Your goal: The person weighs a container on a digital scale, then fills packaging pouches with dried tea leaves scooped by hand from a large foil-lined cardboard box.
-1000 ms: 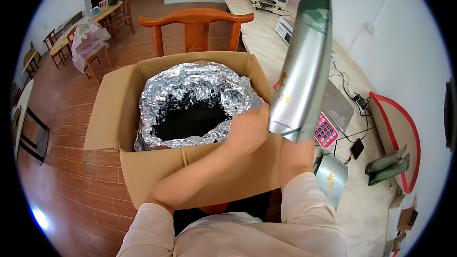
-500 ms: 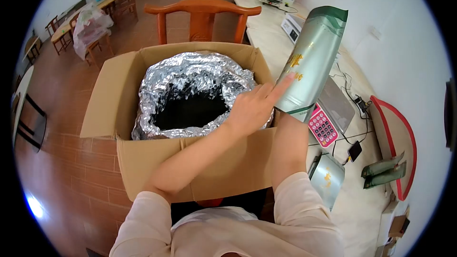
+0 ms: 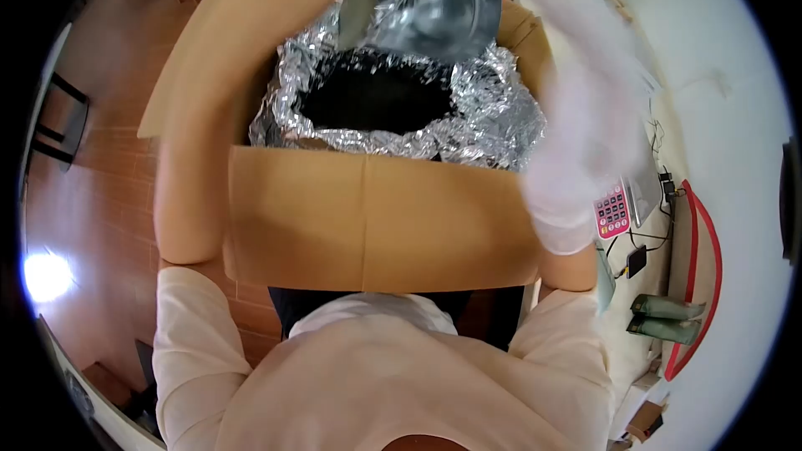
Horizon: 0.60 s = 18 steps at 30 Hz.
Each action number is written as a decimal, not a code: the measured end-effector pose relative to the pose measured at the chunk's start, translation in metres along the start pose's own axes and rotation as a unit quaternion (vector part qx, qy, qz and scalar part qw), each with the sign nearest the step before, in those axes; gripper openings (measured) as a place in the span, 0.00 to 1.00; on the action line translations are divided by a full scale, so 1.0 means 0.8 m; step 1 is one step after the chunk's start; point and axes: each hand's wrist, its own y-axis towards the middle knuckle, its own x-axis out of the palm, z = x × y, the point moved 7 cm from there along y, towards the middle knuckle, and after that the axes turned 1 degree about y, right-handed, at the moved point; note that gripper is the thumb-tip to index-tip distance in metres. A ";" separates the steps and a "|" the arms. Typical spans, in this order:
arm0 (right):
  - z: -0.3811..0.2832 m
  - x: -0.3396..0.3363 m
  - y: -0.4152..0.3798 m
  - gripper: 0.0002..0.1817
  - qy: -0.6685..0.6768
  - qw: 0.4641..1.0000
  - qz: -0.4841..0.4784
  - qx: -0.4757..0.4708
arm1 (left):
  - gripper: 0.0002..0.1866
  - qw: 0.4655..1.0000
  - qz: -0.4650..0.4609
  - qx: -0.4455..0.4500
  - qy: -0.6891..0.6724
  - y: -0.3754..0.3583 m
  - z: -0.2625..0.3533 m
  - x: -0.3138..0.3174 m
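A shiny grey-green foil bag (image 3: 434, 4) hangs over the cardboard box (image 3: 376, 217), partly cut off by the top edge of the view. Crumpled silver foil (image 3: 493, 108) lines the box around a very dark hollow (image 3: 376, 96). My left forearm rises along the box's left side, and its hand lies beyond the top edge, near the bag. On the right, my right hand (image 3: 572, 92) wears a white glove reaching past the wrist. It is raised over the box's right edge, its fingers close to the bag's right side and smeared by motion.
On the table to my right are a pink calculator (image 3: 612, 210), a black phone-like device (image 3: 637, 262) with cables and two small green pouches (image 3: 667, 319). A red-edged beige panel (image 3: 693, 267) leans by the wall. Tiled floor (image 3: 109, 184) lies left.
The foil bag has left my right forearm and moved left over the box, exposing the white glove. My left hand has gone from the bag's front to beyond the top edge.
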 end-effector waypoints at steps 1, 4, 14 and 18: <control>0.002 -0.016 -0.003 0.18 -0.015 0.999 0.037 0.027 | 0.13 0.999 0.015 -0.021 -0.021 -0.012 0.032 -0.001; 0.039 -0.036 -0.009 0.18 -0.102 0.981 0.094 0.134 | 0.13 0.984 -0.004 -0.063 -0.165 -0.010 0.012 -0.013; 0.370 0.050 -0.254 0.74 -0.290 0.704 -0.299 0.575 | 0.13 0.947 -0.024 -0.219 -0.233 -0.028 -0.119 0.053; 0.407 0.071 -0.295 0.71 -0.354 0.576 -0.317 0.665 | 0.14 0.970 -0.039 -0.215 -0.104 -0.035 -0.111 0.056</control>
